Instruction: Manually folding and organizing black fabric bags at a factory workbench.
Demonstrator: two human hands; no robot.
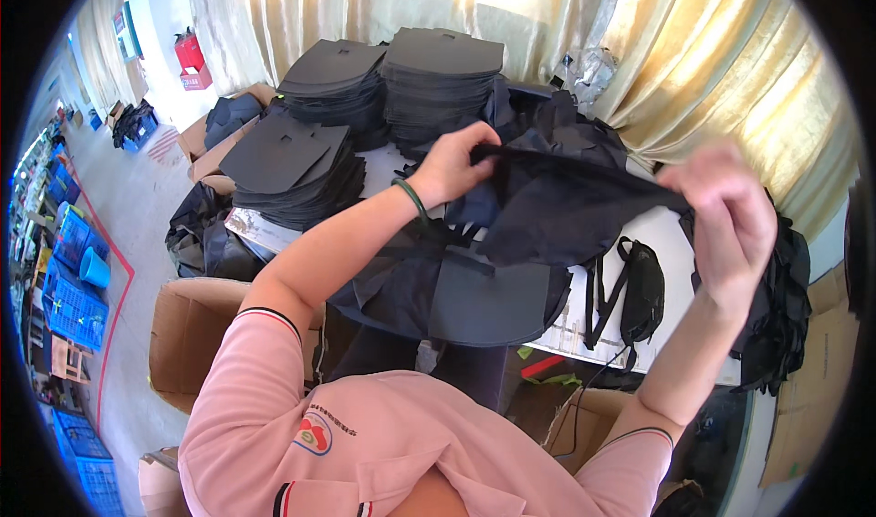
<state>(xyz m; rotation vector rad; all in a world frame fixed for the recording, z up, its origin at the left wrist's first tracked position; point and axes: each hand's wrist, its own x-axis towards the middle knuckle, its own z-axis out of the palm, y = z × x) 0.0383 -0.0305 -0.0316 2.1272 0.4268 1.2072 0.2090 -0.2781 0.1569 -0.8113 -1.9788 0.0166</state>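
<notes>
A dark navy-black fabric piece (566, 207) is stretched in the air across the table, its upper edge pulled taut. My left hand (458, 163), with a green bangle on the wrist, pinches one end of that edge. At the other end, my right hand (730, 211) is raised and closed on the fabric, its upper part blurred. Below the cloth, a stiff dark grey panel (490, 300) lies on more black fabric (388, 284) at the table's near edge. To its right sits a small black pouch with straps (642, 291).
Three stacks of dark panels (292, 175) stand at the table's back left. Black fabric is heaped at the back (566, 125) and hangs at the right (776, 307). Open cardboard boxes (196, 334) flank my seat. Blue crates (73, 298) line the aisle; curtains (712, 70) hang behind.
</notes>
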